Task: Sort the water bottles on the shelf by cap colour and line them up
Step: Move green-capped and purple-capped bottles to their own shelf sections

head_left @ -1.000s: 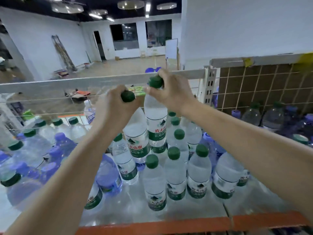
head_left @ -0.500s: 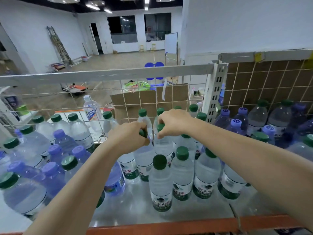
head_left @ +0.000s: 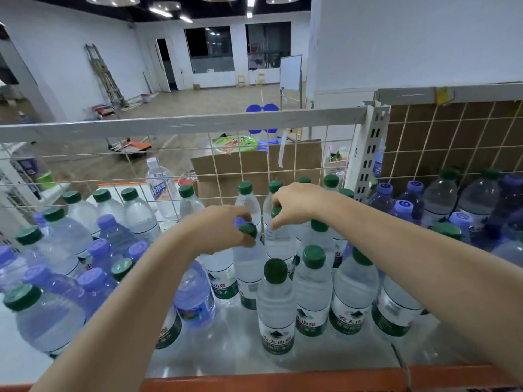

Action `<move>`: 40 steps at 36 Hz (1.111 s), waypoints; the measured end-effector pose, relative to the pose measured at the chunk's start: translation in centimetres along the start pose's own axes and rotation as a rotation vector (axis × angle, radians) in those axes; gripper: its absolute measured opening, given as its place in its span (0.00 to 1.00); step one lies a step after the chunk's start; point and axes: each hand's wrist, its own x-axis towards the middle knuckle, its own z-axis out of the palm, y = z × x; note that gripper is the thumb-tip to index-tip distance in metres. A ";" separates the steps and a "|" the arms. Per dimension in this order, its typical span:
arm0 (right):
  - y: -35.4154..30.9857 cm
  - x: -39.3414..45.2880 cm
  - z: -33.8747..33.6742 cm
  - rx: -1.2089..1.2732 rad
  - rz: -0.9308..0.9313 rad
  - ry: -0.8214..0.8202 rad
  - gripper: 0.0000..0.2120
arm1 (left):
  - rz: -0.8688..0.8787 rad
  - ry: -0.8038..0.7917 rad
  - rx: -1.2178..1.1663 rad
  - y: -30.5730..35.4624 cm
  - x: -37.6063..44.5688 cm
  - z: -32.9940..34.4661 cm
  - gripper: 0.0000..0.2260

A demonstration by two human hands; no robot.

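In the head view, the left hand point(head_left: 219, 232) curls its fingers round the neck of a green-capped bottle point(head_left: 249, 267) and the right hand point(head_left: 297, 202) pinches the neck of a second green-capped bottle point(head_left: 278, 241), both bottles standing among other green-capped ones near the middle of the shelf point(head_left: 226, 349), close to its wire back edge. The fingers cover both necks, the forearms hide several bottles and the purple-capped bottles point(head_left: 99, 267) at the left edge are partly cut off. A second ago both bottles were held high at the top rail point(head_left: 181, 123); now they are down on the shelf, with the hands still grasping them.
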 end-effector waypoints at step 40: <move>-4.5 3.7 -1.5 0.178 -0.197 0.085 0.14 | -0.160 0.204 0.126 -7.0 -3.2 -0.9 0.12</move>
